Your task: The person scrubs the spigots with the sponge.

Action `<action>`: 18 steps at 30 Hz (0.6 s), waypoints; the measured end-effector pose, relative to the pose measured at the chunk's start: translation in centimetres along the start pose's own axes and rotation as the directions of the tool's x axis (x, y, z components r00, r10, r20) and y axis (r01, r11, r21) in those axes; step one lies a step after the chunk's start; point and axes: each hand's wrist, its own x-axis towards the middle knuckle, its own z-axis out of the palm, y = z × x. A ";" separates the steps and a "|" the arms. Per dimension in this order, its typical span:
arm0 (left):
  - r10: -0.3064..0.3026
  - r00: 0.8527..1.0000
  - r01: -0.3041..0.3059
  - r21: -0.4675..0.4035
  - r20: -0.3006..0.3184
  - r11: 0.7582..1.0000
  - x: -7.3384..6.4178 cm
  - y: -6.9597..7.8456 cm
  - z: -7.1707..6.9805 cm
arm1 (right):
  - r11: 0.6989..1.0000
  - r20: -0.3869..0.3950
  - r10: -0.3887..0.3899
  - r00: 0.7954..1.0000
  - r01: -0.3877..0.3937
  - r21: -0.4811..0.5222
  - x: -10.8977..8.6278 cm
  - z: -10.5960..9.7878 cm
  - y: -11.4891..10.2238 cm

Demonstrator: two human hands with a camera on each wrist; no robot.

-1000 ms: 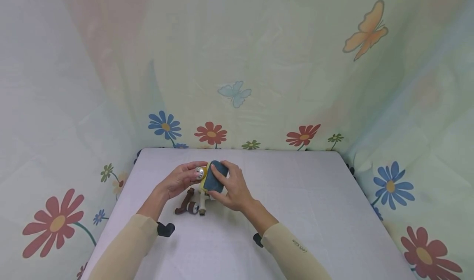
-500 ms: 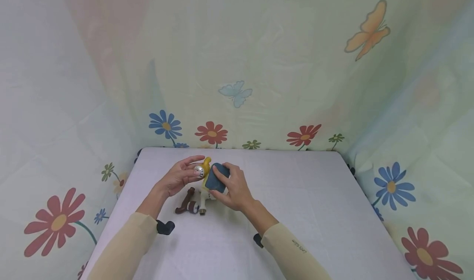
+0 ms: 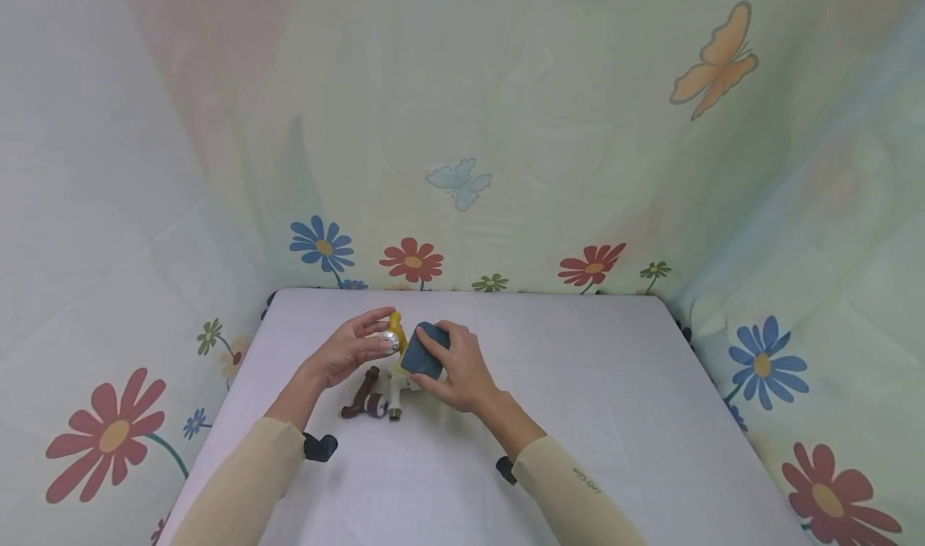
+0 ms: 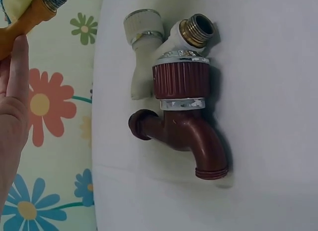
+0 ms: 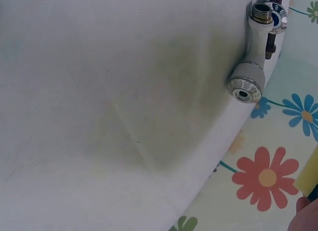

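My left hand [image 3: 344,353] grips a yellow tap [image 3: 396,325] with a silver knob, held up over the table. Its threaded end shows at the top left of the left wrist view. A sponge [image 3: 423,355], dark blue on one face and yellow on the other, is in my right hand [image 3: 461,368], thumb across the blue face. The sponge's yellow side faces the tap and partly overlaps it. Beneath the hands lie a brown tap [image 4: 184,126] and a white tap [image 5: 256,57], close beside each other on the table.
A white cloth covers the table [image 3: 564,417]. Behind and at both sides hangs a curtain [image 3: 549,144] printed with flowers and butterflies. Dark wrist mounts [image 3: 320,447] show beneath the sleeves.
The yellow tap has turned in my left hand, its curved end now showing upright beside the fingertips. The sponge has shifted slightly right and down. Both taps on the table stay put.
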 end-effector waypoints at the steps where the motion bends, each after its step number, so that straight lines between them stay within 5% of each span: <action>1: -0.006 1.000 0.006 0.006 -0.004 1.000 0.0 0.0 0.0 | 1.000 0.002 0.000 1.000 0.000 -0.001 0.0 0.0 0.1; 10: -0.006 0.999 0.010 0.140 -0.034 0.990 0.0 -0.2 0.2 | 1.000 0.033 0.004 0.999 -0.003 -0.029 0.0 -0.1 0.3; 18: 0.049 0.989 -0.015 0.235 -0.136 0.972 0.2 -0.7 0.2 | 1.000 0.103 0.013 0.995 -0.010 -0.022 -0.1 -0.3 0.1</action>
